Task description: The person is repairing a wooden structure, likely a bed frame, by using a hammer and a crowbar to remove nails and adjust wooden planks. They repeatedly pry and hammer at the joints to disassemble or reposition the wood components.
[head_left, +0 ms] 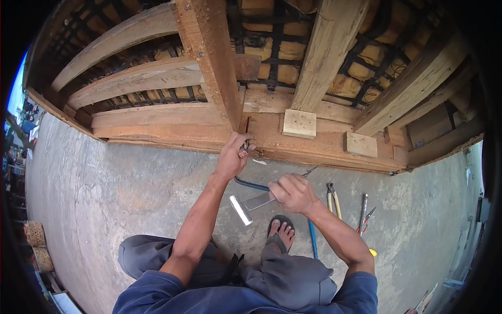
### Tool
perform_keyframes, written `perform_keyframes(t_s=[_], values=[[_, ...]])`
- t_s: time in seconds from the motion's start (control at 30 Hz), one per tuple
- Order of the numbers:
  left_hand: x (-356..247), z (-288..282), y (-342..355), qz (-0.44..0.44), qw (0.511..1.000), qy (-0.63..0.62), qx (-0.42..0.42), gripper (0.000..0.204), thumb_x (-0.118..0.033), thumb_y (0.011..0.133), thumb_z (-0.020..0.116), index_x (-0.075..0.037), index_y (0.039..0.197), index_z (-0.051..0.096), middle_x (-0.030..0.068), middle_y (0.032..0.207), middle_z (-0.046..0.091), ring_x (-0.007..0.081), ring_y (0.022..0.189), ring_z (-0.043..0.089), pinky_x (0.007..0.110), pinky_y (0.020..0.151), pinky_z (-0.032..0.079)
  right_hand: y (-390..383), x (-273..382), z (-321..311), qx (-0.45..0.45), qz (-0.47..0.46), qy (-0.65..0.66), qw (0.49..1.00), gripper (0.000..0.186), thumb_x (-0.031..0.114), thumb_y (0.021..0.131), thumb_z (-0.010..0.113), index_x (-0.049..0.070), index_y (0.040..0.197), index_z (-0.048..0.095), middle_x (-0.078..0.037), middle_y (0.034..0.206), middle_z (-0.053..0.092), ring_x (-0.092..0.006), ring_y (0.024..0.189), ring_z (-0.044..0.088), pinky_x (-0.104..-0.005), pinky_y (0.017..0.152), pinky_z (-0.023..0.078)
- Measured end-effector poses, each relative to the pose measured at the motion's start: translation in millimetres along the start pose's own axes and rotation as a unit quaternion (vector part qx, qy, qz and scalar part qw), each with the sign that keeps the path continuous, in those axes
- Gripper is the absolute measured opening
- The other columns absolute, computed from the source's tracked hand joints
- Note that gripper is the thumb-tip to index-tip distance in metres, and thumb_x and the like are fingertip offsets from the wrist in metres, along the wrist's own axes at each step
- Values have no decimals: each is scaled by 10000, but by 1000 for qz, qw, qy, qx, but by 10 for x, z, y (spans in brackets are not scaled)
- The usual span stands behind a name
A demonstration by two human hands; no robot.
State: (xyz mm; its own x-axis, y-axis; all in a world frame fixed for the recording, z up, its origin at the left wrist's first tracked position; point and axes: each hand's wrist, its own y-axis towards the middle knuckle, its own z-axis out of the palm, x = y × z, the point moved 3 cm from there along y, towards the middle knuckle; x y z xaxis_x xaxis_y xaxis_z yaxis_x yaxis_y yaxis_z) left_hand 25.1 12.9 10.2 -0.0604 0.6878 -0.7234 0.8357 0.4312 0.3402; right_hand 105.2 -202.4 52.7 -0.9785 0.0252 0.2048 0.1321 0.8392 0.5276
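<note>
My right hand (291,193) is wrapped round the handle of a hammer (241,210), whose shiny metal head points to the left above the floor. My left hand (232,156) is closed on a thin dark metal tool (247,125) at the lower rail of a wooden frame (172,131). Fingers cover most of that tool, so its exact kind is unclear. Splintered wood shows by the fingertips, close to the foot of a slanting reddish beam (209,57).
Pincers (334,201) with cream handles lie on the concrete floor (130,199) to the right, near a metal rod (363,209) and red-handled cutters (369,217). A blue hose (313,238) runs beside my foot. Small wood blocks (299,123) sit on the rail; dark webbing (274,47) crosses the frame.
</note>
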Motion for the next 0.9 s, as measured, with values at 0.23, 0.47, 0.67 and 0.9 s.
perform_keyframes(t_s=[0.23,0.47,0.67,0.9], values=[[83,-152,294,34,998,17,-42,268,-21,875,718,-37,1133,645,176,978,608,390,885,625,416,762,511,303,-132,100,-29,-49,-13,998,217,120,833,644,57,1038,616,-59,693,487,-232,596,625,-376,457,527],[60,-148,194,41,997,27,-57,286,-46,856,769,-42,1120,660,160,1002,639,364,901,649,418,767,515,275,-106,20,-20,-79,-7,997,242,100,814,635,77,1050,583,-62,710,486,-230,609,618,-369,490,538],[124,-103,87,27,998,4,-54,272,-32,860,761,-41,1114,664,165,991,647,366,907,653,418,766,520,241,-83,97,32,1,1,999,294,104,797,659,81,1081,590,-83,736,536,-269,646,661,-407,493,544],[101,19,-63,13,1000,24,-4,318,35,825,715,-77,1118,658,151,1051,619,366,902,642,409,749,527,-11,-4,192,62,186,26,980,255,91,837,694,50,1074,614,-132,757,605,-329,636,668,-443,523,525]])
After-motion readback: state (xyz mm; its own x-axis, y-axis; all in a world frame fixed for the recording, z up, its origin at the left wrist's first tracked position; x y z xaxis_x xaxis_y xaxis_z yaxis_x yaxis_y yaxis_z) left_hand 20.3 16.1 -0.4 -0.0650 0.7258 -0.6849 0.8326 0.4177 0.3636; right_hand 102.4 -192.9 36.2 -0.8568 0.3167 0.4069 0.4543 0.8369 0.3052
